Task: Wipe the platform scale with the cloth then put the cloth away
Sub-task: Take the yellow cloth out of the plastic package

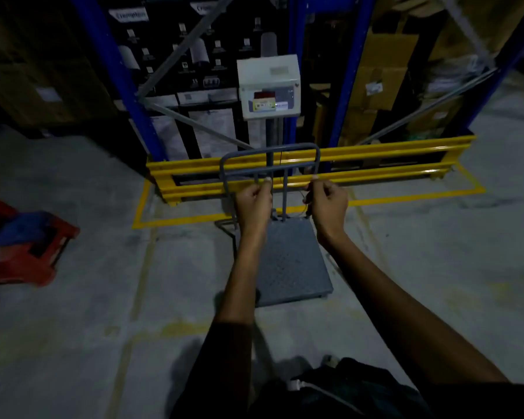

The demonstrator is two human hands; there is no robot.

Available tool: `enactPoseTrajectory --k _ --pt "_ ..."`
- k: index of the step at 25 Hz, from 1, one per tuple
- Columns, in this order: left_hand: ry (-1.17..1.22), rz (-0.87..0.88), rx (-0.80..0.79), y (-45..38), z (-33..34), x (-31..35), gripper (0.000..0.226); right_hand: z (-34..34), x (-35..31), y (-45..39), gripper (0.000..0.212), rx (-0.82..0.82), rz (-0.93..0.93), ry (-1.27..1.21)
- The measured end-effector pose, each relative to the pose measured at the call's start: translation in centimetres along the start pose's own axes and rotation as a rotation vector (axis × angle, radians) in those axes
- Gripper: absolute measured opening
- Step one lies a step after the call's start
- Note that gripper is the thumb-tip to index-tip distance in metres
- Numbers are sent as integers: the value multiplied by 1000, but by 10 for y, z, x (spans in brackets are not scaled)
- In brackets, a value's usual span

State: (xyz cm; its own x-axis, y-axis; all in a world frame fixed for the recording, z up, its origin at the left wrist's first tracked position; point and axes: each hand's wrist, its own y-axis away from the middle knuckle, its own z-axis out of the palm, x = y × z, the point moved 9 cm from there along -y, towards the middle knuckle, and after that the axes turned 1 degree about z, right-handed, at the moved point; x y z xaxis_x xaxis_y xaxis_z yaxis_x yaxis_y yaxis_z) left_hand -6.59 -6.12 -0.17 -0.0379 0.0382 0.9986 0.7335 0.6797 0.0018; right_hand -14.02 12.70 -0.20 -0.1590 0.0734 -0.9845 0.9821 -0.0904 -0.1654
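Note:
The platform scale stands on the concrete floor straight ahead, with a grey checker-plate platform (294, 261), a grey tubular back rail (270, 148) and a white indicator box (268, 86) on a post. My left hand (254, 201) and my right hand (328, 204) are raised side by side in front of the rail. Both have their fingers curled, with the thumb tips at the lower crossbar, and neither holds a cloth. A thin dark cable (304, 202) hangs by my right hand. A blue cloth (22, 228) lies on a red stool at the far left.
The red stool (28, 258) stands at the left edge. A yellow guard barrier (375, 152) runs behind the scale in front of blue rack uprights (115, 71) with cardboard boxes (381, 71). Yellow lines (176, 220) mark the floor.

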Motion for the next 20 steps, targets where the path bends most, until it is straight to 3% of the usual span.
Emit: enactPoseTrajectory --k 5,10,15,20 --pt "-129 -123 -4 -25 25 -64 38 10 94 -11 13 -197 234 288" --pt "-294 -289 -36 -37 65 -130 39 -1 170 -35 26 -315 455 382" --pt "-339 -396 -23 -46 92 -170 44 -13 212 -62 31 -304 516 410" --pt "-384 -401 -154 -68 146 -196 36 -53 235 -94 31 -169 632 355"
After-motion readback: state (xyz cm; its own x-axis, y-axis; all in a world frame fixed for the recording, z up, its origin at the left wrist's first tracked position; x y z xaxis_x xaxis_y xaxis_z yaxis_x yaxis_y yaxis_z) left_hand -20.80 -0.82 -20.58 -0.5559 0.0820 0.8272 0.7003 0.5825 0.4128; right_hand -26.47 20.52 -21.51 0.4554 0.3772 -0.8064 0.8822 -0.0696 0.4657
